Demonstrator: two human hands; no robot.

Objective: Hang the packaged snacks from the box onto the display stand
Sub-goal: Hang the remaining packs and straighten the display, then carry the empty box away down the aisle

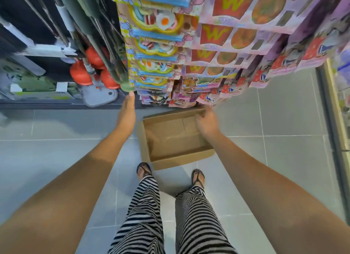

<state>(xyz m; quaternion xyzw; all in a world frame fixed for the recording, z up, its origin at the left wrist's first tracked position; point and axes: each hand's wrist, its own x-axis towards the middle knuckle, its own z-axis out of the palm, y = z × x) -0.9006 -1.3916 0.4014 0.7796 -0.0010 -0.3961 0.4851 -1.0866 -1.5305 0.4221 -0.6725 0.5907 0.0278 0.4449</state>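
A brown cardboard box lies open on the floor in front of my feet, and no packet shows inside it. The display stand rises ahead, covered in rows of colourful packaged snacks. My left hand stretches forward with straight fingers, the tips touching the stand's lower left edge; nothing is in it. My right hand hovers over the box's far right corner, just below the lowest hanging packets. Its fingers are curled, and I cannot tell whether they hold anything.
To the left of the stand, mops and red plungers hang over a dark shelf base. A shelf unit runs along the right edge. Grey floor tiles surround the box. My legs in striped trousers and sandals stand just behind it.
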